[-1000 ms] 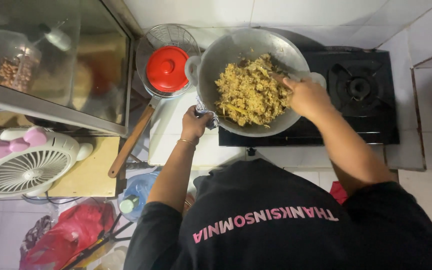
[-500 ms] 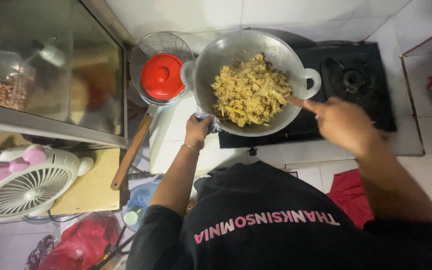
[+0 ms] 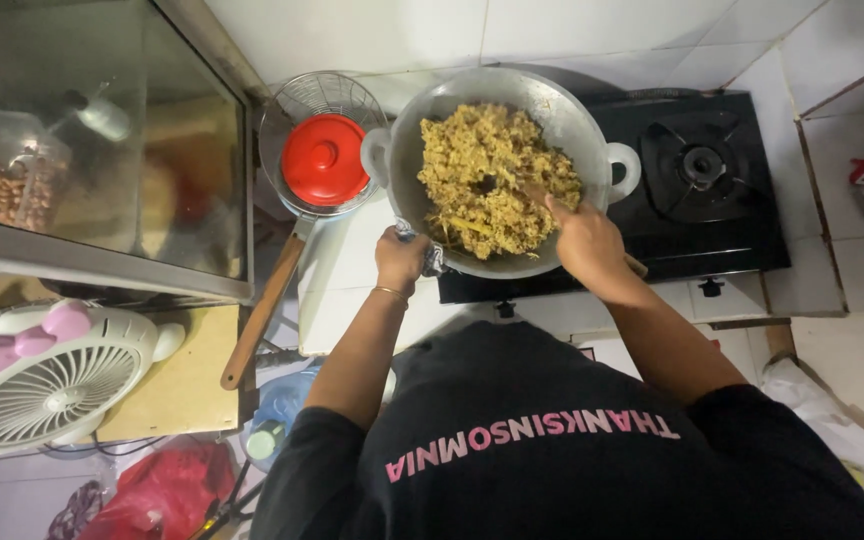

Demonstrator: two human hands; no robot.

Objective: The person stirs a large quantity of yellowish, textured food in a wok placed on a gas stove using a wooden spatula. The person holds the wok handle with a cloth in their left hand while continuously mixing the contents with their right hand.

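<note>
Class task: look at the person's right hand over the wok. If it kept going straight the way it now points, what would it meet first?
The right hand points up and left across the wok, so it would most likely run first into the fried rice heaped there. How high the hand sits above the food is hard to judge from overhead.

A round grey metal wok (image 3: 592,130) with two loop handles sits on the left burner of a black gas stove, heaped with yellowish-brown fried rice (image 3: 487,175). A wooden utensil (image 3: 537,195) is dug into the rice, its handle slanting toward the wok's near-right rim.
</note>
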